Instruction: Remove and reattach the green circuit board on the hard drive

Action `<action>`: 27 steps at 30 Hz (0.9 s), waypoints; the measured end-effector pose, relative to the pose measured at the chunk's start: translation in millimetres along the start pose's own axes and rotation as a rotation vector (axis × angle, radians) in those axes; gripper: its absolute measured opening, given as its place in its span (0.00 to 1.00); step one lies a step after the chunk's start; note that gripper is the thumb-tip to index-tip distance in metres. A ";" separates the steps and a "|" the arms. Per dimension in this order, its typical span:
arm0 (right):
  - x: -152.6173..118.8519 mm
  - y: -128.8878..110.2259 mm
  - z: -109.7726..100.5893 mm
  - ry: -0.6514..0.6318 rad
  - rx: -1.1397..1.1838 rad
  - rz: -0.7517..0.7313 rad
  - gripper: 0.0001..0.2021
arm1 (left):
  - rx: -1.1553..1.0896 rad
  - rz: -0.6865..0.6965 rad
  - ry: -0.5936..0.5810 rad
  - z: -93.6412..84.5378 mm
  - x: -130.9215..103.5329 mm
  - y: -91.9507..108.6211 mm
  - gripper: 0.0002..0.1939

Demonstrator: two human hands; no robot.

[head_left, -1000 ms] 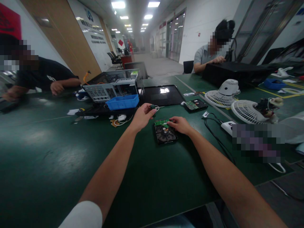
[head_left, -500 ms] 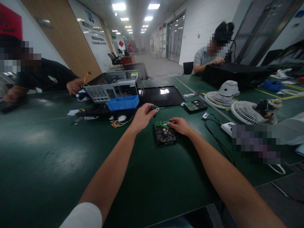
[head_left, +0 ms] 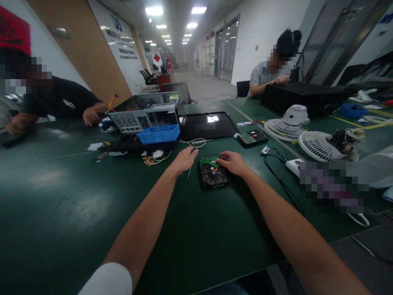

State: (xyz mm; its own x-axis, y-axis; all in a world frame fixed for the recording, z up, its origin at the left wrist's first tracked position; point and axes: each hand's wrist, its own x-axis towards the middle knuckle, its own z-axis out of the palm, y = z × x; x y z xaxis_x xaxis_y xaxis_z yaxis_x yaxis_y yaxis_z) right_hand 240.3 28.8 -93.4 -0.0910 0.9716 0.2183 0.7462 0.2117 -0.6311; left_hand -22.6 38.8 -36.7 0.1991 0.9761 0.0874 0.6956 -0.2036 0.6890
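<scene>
At the dark green tabletop (head_left: pixel 215 233), a worker bends to a flat, black, rectangular hard drive with a green circuit board (head_left: pixel 214 174), lying between 2 bare hands. The right hand (head_left: pixel 233 163) is at the drive's far corner, thumb and fingers drawn narrow against the board; from here I cannot tell whether they grip it or merely rest there. The left hand (head_left: pixel 183 160), just beside the drive, has its fingers closed on a thin, straight, metal-shafted tool (head_left: pixel 189 173), the shaft slanting down toward the table and its handle mostly hidden in the hand. Beyond that hand lies a looped white cable (head_left: pixel 202 143), near a shallow blue plastic tray (head_left: pixel 159 134) in front of an open silver metal computer case (head_left: pixel 129 122). A glossy black flat panel (head_left: pixel 208 126) lies beside the case, and a 2nd hard drive (head_left: pixel 252 138) sits near that panel. Further right are a white plastic fan head (head_left: pixel 296 116) and a round white grille (head_left: pixel 317 146). Across the table, a co-worker in a grey shirt (head_left: pixel 259 76) rests a hand on a large black box (head_left: pixel 303 96).
</scene>
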 end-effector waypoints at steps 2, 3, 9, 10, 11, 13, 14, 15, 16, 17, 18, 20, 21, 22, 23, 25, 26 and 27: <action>0.3 -1.5 -0.8 0.003 0.018 0.010 0.20 | -0.088 -0.039 -0.024 3.9 0.2 -1.5 0.16; 0.4 -2.6 -1.6 -0.005 0.021 0.013 0.19 | -0.138 -0.060 -0.030 5.7 0.2 -2.3 0.16; -1.2 -11.6 -7.5 -0.083 0.038 0.027 0.18 | -0.361 -0.139 -0.085 12.8 1.5 -6.9 0.16; -1.7 -12.4 -7.5 -0.084 0.043 0.028 0.18 | -0.384 -0.146 -0.092 13.3 1.9 -7.8 0.17; -2.1 -12.7 -7.0 -0.082 0.051 0.034 0.19 | -0.403 -0.152 -0.098 13.7 2.3 -8.7 0.17; -2.5 -11.7 -4.9 -0.072 0.086 0.050 0.21 | -0.433 -0.155 -0.114 14.3 3.3 -10.7 0.18; -2.4 -10.7 -3.4 -0.066 0.113 0.053 0.22 | -0.443 -0.152 -0.122 14.6 3.7 -11.6 0.18; -2.1 -9.4 -1.5 -0.061 0.141 0.052 0.22 | -0.451 -0.149 -0.127 14.8 4.1 -12.5 0.18; -1.7 -8.2 0.5 -0.056 0.168 0.046 0.22 | -0.456 -0.147 -0.131 15.0 4.4 -13.4 0.18; -1.3 -7.1 2.6 -0.053 0.190 0.037 0.22 | -0.460 -0.146 -0.134 15.1 4.6 -14.2 0.18; -0.9 -6.2 4.7 -0.050 0.209 0.028 0.22 | -0.462 -0.148 -0.137 15.1 4.7 -15.0 0.18; -0.2 -5.3 8.8 -0.044 0.244 0.011 0.21 | -0.461 -0.156 -0.151 13.9 4.7 -16.1 0.18; 0.0 -5.1 10.6 -0.044 0.265 0.000 0.20 | -0.453 -0.162 -0.157 12.3 4.7 -16.3 0.17; 0.2 -5.1 12.1 -0.046 0.287 -0.013 0.19 | -0.438 -0.168 -0.161 9.6 4.5 -16.1 0.17; 0.3 -5.2 13.2 -0.050 0.306 -0.025 0.18 | -0.416 -0.170 -0.162 5.7 4.1 -15.4 0.17; 0.4 -5.6 14.2 -0.053 0.328 -0.036 0.17 | -0.369 -0.158 -0.147 -6.7 2.4 -12.3 0.16; 0.3 -5.9 14.2 -0.049 0.329 -0.032 0.16 | -0.354 -0.136 -0.137 -15.0 0.8 -10.0 0.16; 0.2 -6.3 14.1 -0.042 0.324 -0.024 0.16 | -0.361 -0.117 -0.122 -24.5 -1.3 -7.5 0.15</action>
State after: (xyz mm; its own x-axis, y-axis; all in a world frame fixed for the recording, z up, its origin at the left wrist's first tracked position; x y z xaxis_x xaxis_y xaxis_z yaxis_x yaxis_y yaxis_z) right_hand 226.3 29.2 -99.9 -0.1382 0.9680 0.2097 0.4956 0.2509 -0.8315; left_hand -45.0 40.9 -24.3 0.2290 0.9703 -0.0778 0.4352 -0.0306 0.8998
